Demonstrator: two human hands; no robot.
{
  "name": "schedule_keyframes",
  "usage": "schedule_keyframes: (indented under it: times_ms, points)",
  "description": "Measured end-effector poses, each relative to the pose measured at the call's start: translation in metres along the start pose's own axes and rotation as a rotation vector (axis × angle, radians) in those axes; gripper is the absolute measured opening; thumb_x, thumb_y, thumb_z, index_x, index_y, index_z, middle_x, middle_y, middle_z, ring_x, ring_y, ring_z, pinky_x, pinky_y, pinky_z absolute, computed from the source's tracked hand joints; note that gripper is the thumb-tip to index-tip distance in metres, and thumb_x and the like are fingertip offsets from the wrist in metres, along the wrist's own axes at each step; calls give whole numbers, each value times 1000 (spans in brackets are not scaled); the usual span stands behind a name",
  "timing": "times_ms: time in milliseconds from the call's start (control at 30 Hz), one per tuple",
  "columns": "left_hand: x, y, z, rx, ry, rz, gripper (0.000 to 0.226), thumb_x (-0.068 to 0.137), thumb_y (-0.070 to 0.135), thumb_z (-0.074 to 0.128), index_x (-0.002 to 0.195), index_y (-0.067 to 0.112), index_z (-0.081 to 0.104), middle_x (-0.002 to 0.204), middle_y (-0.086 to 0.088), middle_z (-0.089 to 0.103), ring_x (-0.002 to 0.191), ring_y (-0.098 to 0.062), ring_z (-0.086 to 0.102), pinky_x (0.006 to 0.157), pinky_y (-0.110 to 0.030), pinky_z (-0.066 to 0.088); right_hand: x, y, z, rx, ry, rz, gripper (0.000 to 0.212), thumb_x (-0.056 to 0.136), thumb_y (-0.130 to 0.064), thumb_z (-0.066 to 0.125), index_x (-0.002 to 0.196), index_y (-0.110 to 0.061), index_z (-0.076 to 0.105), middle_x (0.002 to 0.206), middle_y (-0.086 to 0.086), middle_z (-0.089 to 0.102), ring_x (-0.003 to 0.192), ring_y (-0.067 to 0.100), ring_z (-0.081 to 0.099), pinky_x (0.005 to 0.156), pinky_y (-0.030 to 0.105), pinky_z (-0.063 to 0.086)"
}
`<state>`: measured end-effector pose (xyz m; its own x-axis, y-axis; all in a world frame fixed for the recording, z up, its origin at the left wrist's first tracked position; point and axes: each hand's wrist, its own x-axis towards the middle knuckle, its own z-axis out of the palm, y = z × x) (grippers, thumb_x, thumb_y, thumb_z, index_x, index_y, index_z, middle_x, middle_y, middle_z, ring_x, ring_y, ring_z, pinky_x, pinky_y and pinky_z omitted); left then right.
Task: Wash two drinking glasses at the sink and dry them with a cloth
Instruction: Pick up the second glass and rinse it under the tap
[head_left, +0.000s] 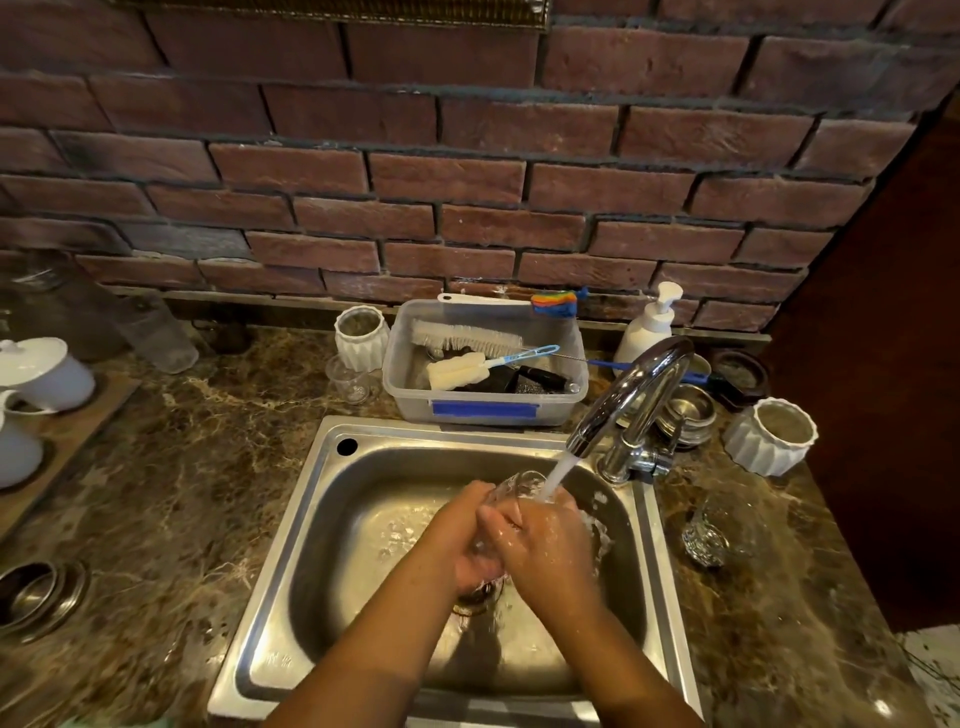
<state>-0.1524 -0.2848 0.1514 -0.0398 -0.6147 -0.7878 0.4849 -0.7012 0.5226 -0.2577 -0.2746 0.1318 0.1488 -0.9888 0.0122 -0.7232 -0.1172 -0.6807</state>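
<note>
— Where are we on the job?

— I'd put us early. Both hands are closed around one drinking glass (511, 488) over the sink (332, 530), right under the faucet (631, 395), with water running onto it. My left hand (470, 540) has a full grip round the lower body; my right hand (545, 540) wraps the side, fingers curled shut on it. So the first glass is mid-wash; drying hasn't begun (I see no cloth anywhere).

— And the second glass?

— Probably the cut glass (709, 538) on the desk just right of the sink, though another small glass (353, 379) stands behind the sink's left corner.

— Anything in the way?

— The plastic tub (485, 410) of brushes sits behind the sink, and a white ribbed pot (771, 436) right of the faucet. The basin is clear.
</note>
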Motion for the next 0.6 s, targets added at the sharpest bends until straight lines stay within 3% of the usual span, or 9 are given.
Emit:
schedule_keyframes:
  times_ms: [67, 133, 233, 300, 367, 433, 500, 533, 600]
  points:
    - [3, -6, 2, 18, 65, 115, 20, 99, 22, 54, 90, 11, 67, 82, -12, 71, 77, -23, 66, 60, -32, 55, -1, -3, -4, 150, 5, 53, 31, 94, -46, 55, 83, -27, 77, 79, -7, 76, 91, 4, 68, 95, 33, 53]
    - [9, -16, 5, 231, 193, 465, 23, 101, 19, 48, 86, 14, 64, 83, -9, 69, 74, -20, 65, 56, -29, 53, 1, -14, -9, 469, 32, 270, 30, 93, -40, 58, 78, -20, 74, 71, 0, 74, 72, 4, 70, 70, 28, 56]
    - [17, -28, -6, 704, 214, 1025, 17, 103, 23, 51, 91, 28, 63, 93, 7, 65, 87, -8, 64, 73, -21, 54, 6, -19, -16, 1152, -13, 744, 14, 93, -27, 68, 98, -13, 68, 89, 10, 78, 87, 23, 75, 83, 41, 59]
    - [22, -25, -11, 810, 181, 1117, 14, 104, 27, 49, 97, 32, 61, 98, 9, 62, 91, -6, 62, 74, -19, 52, 9, -17, -19, 1224, -29, 733, 21, 94, -24, 67, 105, -6, 67, 92, 14, 78, 88, 29, 75, 85, 45, 59]
    - [18, -21, -5, 701, 132, 982, 17, 104, 26, 48, 96, 25, 63, 94, 3, 65, 85, -9, 65, 69, -20, 55, 10, -16, -19, 1025, 32, 619, 17, 92, -24, 69, 97, -7, 65, 86, 13, 75, 81, 25, 74, 79, 44, 60]
    - [10, -11, 5, 386, 85, 563, 22, 104, 26, 48, 98, 15, 66, 87, -5, 67, 74, -15, 64, 58, -25, 54, 9, -14, -16, 707, 75, 393, 16, 92, -28, 66, 85, -14, 68, 78, 8, 73, 73, 19, 72, 73, 40, 61]
    - [2, 1, 7, 81, 5, 134, 25, 101, 29, 52, 101, 10, 67, 83, -8, 68, 74, -18, 62, 58, -31, 53, 4, -5, -7, 328, 37, 107, 30, 91, -44, 58, 81, -22, 74, 74, -1, 73, 75, 15, 71, 74, 41, 59]
    - [0, 5, 7, 9, 2, 47, 24, 99, 29, 54, 100, 9, 67, 83, -9, 68, 76, -19, 62, 60, -31, 53, 4, 2, -3, 207, 43, 29, 34, 90, -51, 53, 81, -26, 76, 74, -5, 73, 78, 13, 69, 77, 38, 57]
    - [3, 4, 6, 55, 48, 136, 22, 100, 26, 53, 93, 10, 66, 82, -10, 66, 72, -20, 60, 57, -30, 51, 4, 1, -5, 253, 59, 14, 32, 92, -47, 55, 79, -26, 76, 71, -6, 72, 74, 8, 69, 74, 32, 56]
